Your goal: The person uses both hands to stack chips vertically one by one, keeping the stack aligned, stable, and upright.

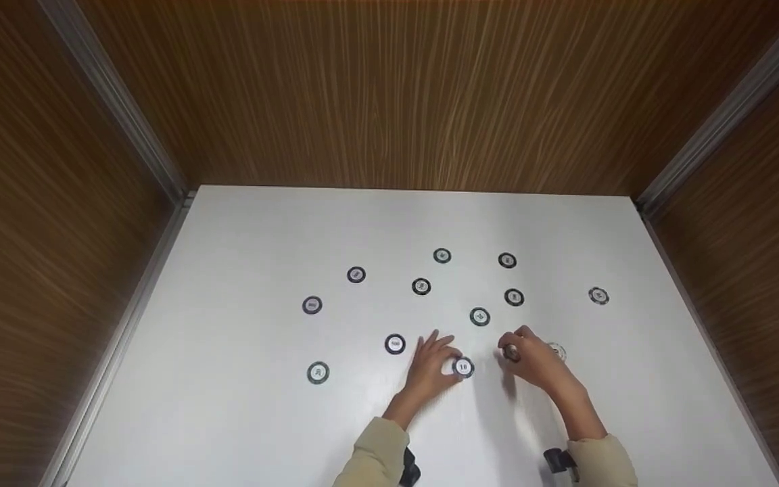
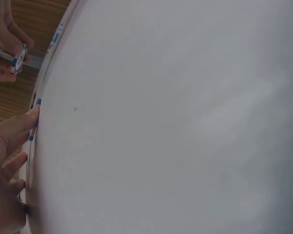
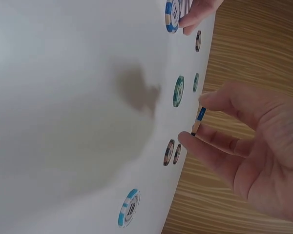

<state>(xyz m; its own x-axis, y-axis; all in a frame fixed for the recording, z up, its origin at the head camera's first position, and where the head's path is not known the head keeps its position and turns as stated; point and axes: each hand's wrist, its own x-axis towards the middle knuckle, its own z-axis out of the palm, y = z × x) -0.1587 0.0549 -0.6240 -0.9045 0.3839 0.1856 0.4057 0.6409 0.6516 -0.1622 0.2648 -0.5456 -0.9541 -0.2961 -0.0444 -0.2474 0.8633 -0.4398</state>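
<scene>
My left hand (image 1: 428,370) is low over the white table, with thumb and index finger at opposite edges of a blue-edged poker chip (image 1: 463,367) marked 10. That chip lies flat on the tabletop. To its right, my right hand (image 1: 537,360) pinches another poker chip (image 1: 511,352) between thumb and fingertips. In the right wrist view this held chip (image 3: 200,118) is raised off the table, its blue and beige edge showing. A pale chip (image 1: 557,351) on the table is partly covered by the right hand.
Several more poker chips lie flat and apart: a green one (image 1: 479,316) just beyond the hands, a dark one (image 1: 395,343) left of the left hand, another green one (image 1: 318,372) farther left, and one (image 1: 598,295) at far right. Wood-grain panels (image 1: 389,95) enclose the table's back and sides.
</scene>
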